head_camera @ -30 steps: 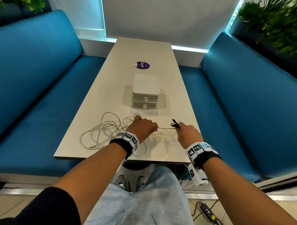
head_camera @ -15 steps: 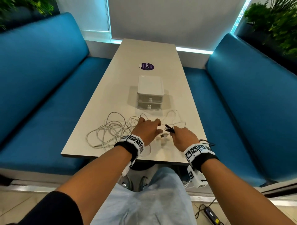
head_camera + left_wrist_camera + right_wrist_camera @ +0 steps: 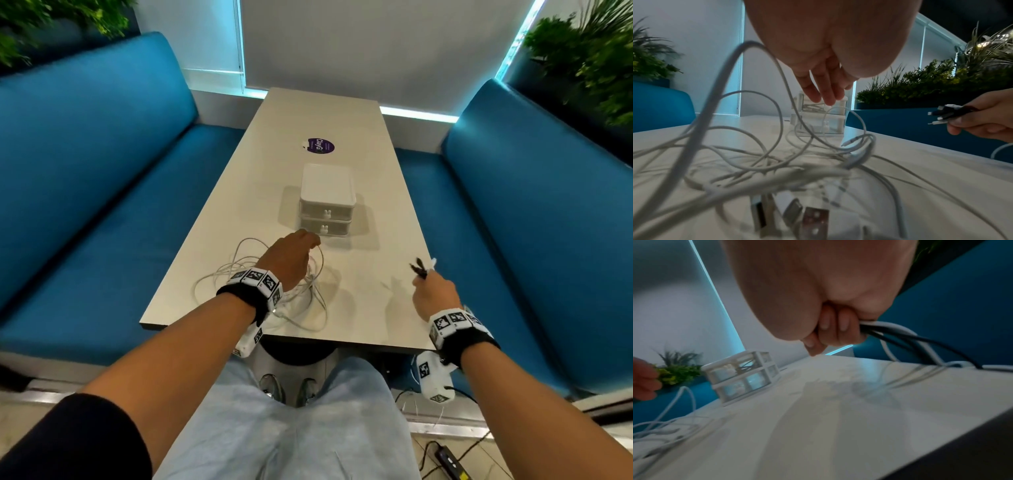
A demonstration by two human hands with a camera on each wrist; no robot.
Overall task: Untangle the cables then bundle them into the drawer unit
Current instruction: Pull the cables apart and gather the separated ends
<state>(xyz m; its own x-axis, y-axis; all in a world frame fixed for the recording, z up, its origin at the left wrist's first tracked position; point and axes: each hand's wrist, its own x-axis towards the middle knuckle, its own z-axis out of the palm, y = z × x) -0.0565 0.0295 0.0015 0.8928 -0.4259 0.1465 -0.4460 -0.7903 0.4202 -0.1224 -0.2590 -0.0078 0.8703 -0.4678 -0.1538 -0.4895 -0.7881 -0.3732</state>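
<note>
A tangle of white cables (image 3: 260, 284) lies on the near left of the table (image 3: 359, 301). My left hand (image 3: 310, 240) hovers over it, fingers straight and pointing at the white two-drawer unit (image 3: 327, 202); the left wrist view shows the left hand (image 3: 826, 97) holding nothing. My right hand (image 3: 423, 281) is raised near the table's right edge and grips a bunch of black and white cable ends (image 3: 419, 269). In the right wrist view its fingers (image 3: 842, 327) curl round those cables (image 3: 900, 332), which trail off to the right. Dark strands show through the unit's upper drawer (image 3: 744, 366).
Blue benches (image 3: 102, 205) flank the narrow table on both sides. A purple sticker (image 3: 320, 146) lies behind the drawer unit. USB plugs (image 3: 813, 222) rest close under my left wrist. My knees are at the table's near edge, and a black adapter (image 3: 448, 460) lies on the floor.
My right hand has swung right and away from the left, carrying the cable ends. The left hand has let go and reached forward toward the drawer unit.
</note>
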